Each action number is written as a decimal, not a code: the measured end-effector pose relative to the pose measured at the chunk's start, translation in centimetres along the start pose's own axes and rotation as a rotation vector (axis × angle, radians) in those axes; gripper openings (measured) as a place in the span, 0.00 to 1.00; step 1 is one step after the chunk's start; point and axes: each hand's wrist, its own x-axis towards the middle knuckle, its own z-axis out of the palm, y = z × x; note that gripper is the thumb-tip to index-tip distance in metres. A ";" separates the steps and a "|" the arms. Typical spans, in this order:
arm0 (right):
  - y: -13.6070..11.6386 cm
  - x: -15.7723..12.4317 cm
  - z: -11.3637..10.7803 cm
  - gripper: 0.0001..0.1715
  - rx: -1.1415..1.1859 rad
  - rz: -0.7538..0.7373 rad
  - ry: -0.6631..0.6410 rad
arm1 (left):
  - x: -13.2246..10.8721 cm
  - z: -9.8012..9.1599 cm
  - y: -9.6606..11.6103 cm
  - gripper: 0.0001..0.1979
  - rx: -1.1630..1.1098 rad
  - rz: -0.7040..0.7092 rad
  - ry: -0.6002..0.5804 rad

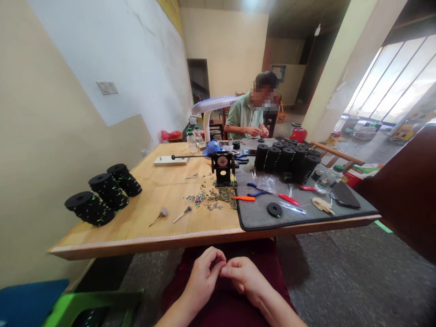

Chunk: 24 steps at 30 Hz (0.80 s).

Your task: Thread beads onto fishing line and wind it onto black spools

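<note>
Both my hands rest in my lap over dark red cloth, below the front edge of the wooden table (pixel 136 236). My left hand (pixel 204 277) has its fingers curled in a pinch. My right hand (pixel 243 277) is curled too, and its fingertips meet those of the left. Whatever sits between the fingertips is too small to make out. On the table ahead lie a scatter of small beads or pins (pixel 213 197), two small brushes (pixel 170 215) and a black hand-crank winder (pixel 223 168).
Three black spools (pixel 102 193) stand at the table's left end. A grey mat (pixel 306 213) carries pliers, screwdrivers (pixel 288 198) and a row of black spools (pixel 286 159). A desk lamp (pixel 213 109) stands behind. Another person (pixel 252 113) works at the far end.
</note>
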 end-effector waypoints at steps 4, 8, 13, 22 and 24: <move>-0.5 -0.2 0.0 0.21 -0.030 -0.029 0.047 | -0.3 -0.3 0.0 0.06 0.032 0.026 -0.015; -0.8 -0.2 0.1 0.22 -0.074 -0.092 0.103 | -0.4 -0.5 0.2 0.07 0.064 0.045 -0.012; -0.4 0.1 0.1 0.22 -0.125 -0.123 0.149 | -0.4 -0.6 0.2 0.07 0.078 0.058 -0.024; -0.4 0.2 -0.1 0.21 -0.085 -0.158 0.224 | -0.5 -0.3 -0.3 0.07 0.167 0.068 -0.069; -0.5 0.2 -0.2 0.21 -0.030 -0.149 0.221 | -0.5 -0.3 -0.3 0.06 0.152 0.031 -0.077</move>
